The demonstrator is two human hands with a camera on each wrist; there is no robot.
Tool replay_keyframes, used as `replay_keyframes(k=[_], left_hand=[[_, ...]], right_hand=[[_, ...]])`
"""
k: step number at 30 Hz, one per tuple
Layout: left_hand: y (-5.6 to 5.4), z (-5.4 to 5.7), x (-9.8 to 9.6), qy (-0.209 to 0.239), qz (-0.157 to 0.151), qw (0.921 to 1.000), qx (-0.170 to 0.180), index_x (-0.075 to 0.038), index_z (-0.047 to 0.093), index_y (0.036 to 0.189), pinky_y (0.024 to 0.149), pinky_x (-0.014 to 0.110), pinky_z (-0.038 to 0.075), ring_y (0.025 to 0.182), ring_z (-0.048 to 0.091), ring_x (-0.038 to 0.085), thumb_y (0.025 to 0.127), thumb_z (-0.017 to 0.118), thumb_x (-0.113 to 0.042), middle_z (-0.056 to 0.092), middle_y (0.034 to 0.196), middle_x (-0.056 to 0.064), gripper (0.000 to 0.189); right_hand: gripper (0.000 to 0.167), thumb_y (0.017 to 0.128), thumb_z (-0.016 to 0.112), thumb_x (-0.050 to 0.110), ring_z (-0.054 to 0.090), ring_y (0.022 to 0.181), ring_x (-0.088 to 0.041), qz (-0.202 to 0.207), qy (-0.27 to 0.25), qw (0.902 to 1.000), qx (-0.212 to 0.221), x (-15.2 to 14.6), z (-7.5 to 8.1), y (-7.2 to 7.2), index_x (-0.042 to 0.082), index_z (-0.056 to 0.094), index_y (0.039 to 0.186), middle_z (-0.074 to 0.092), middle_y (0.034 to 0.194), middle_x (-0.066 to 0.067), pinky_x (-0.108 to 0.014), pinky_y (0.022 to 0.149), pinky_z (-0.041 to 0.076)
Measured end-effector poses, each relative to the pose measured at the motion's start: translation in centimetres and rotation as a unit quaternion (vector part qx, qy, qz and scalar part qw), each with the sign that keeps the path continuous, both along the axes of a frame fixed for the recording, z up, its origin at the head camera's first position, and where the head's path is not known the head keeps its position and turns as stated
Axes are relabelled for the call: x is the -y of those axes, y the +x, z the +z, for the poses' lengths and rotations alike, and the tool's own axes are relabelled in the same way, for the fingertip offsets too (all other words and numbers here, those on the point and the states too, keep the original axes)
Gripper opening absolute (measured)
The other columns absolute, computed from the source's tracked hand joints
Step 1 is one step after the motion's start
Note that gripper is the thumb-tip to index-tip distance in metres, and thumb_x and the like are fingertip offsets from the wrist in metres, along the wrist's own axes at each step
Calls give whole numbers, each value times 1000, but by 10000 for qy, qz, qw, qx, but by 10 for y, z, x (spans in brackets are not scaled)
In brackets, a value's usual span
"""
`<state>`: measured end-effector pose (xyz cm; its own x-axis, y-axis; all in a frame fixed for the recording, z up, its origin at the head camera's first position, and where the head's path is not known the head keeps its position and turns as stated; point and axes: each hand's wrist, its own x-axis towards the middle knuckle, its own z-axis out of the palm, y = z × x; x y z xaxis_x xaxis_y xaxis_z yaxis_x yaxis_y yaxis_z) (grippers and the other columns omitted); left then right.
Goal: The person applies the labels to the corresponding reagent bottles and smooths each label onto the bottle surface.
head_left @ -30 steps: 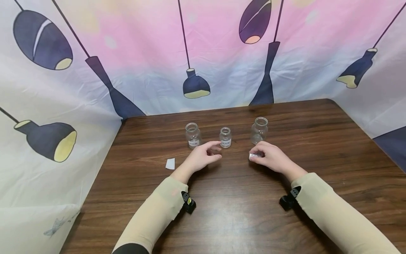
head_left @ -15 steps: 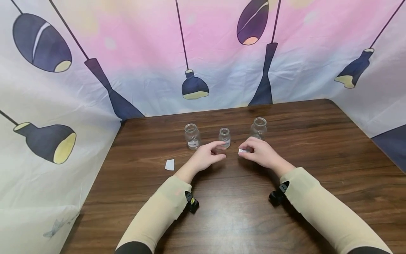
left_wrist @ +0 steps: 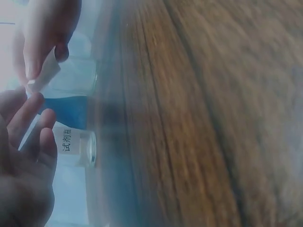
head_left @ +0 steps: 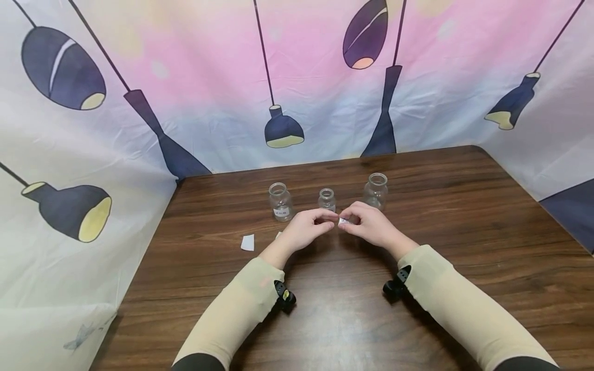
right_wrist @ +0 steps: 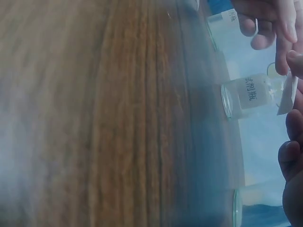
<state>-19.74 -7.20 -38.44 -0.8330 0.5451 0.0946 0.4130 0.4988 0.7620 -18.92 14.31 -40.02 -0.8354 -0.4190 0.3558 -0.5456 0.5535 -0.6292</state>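
Observation:
My right hand (head_left: 368, 224) pinches a small white printed label (right_wrist: 287, 94) between thumb and fingers in front of the small jar (head_left: 327, 198). Opposite it, my left hand (head_left: 306, 226) has its fingers relaxed and slightly bent, the fingertips close to the label's edge; whether they touch it I cannot tell. The small glass jar stands behind both hands, its label (right_wrist: 251, 90) showing in the right wrist view. A larger labelled jar (head_left: 280, 202) is to the left, and another glass jar (head_left: 375, 190) stands behind my right hand, its lower part partly hidden.
A white piece of paper (head_left: 248, 242) lies on the wooden table (head_left: 185, 288) left of my left hand. Another white scrap (head_left: 278, 235) peeks out beside the left wrist. A patterned cloth (head_left: 218, 77) hangs behind the table.
My right hand has moved left with the label, up to my left hand. The left hand has shifted slightly right, and a white scrap now shows beside its wrist.

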Motion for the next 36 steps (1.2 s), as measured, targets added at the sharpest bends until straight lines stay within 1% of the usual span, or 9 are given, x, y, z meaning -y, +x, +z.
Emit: replay_keyframes(k=[5, 9, 13, 17, 20, 23, 27, 32, 36], left_hand=[[-1, -2, -4, 69, 54, 10000, -4, -17, 66, 115, 77, 25, 48, 96, 59, 7, 93, 59, -20, 67, 106, -6, 23], [-1, -3, -6, 130, 119, 9998, -77, -14, 66, 113, 77, 25, 48, 93, 60, 8, 92, 61, -19, 67, 102, -4, 23], [0, -3, -6, 124, 179, 9997, -142, -13, 67, 110, 76, 25, 48, 90, 59, 8, 91, 62, -20, 67, 99, -4, 20], [0, -3, -6, 89, 177, 9996, -184, -14, 68, 106, 78, 26, 47, 91, 59, 8, 92, 62, -22, 67, 97, -4, 18], [0, -3, -6, 137, 172, 9997, -126, -15, 68, 105, 79, 26, 47, 93, 59, 8, 92, 62, -23, 67, 98, -5, 17], [-1, -4, -5, 282, 194, 9994, 2, -14, 69, 103, 79, 26, 47, 93, 58, 8, 92, 61, -22, 67, 98, -5, 15], [-3, -4, -5, 417, 248, 9987, 143, -13, 69, 100, 77, 27, 47, 89, 58, 9, 93, 60, -19, 67, 96, -4, 14], [-2, -3, -5, 302, 280, 9990, 193, -14, 68, 98, 74, 27, 47, 85, 57, 9, 94, 58, -20, 66, 93, -5, 12], [0, -4, -7, 169, 279, 9994, 75, -12, 64, 97, 71, 26, 46, 82, 57, 9, 95, 55, -18, 65, 88, -4, 11]], right_hand=[[16, 85, 70, 22, 51, 71, -10, -84, -21, 9998, -154, 3, -1, 0, 12, 67, 98, 58, 89, 4, -29, 63, 45], [16, 85, 70, 21, 51, 72, -11, -148, -45, 9997, -171, 5, -1, 0, 11, 68, 98, 57, 87, 3, -29, 63, 45], [16, 85, 70, 21, 50, 72, -11, -195, -97, 9996, -172, 6, -3, -1, 12, 68, 99, 57, 88, 3, -30, 63, 44], [15, 85, 70, 19, 51, 72, -12, -172, -236, 9994, -201, 8, -4, -1, 11, 67, 97, 57, 86, 2, -30, 63, 45], [14, 84, 71, 17, 52, 72, -12, -190, -385, 9990, -159, 9, -4, -1, 11, 65, 95, 57, 83, 2, -29, 63, 45], [14, 84, 72, 17, 52, 71, -12, -245, -510, 9983, -123, 10, -4, 0, 11, 62, 91, 57, 80, 3, -29, 63, 45], [12, 83, 73, 16, 53, 72, -12, -207, -578, 9978, -230, 12, -4, 1, 12, 62, 87, 58, 80, 3, -31, 64, 46], [8, 83, 72, 13, 54, 73, -11, -136, -557, 9977, -349, 14, -4, 2, 12, 66, 89, 58, 82, 4, -30, 65, 46], [8, 83, 72, 12, 53, 72, -11, -117, -541, 9978, -370, 16, -4, 3, 11, 67, 89, 58, 81, 4, -28, 64, 46]])
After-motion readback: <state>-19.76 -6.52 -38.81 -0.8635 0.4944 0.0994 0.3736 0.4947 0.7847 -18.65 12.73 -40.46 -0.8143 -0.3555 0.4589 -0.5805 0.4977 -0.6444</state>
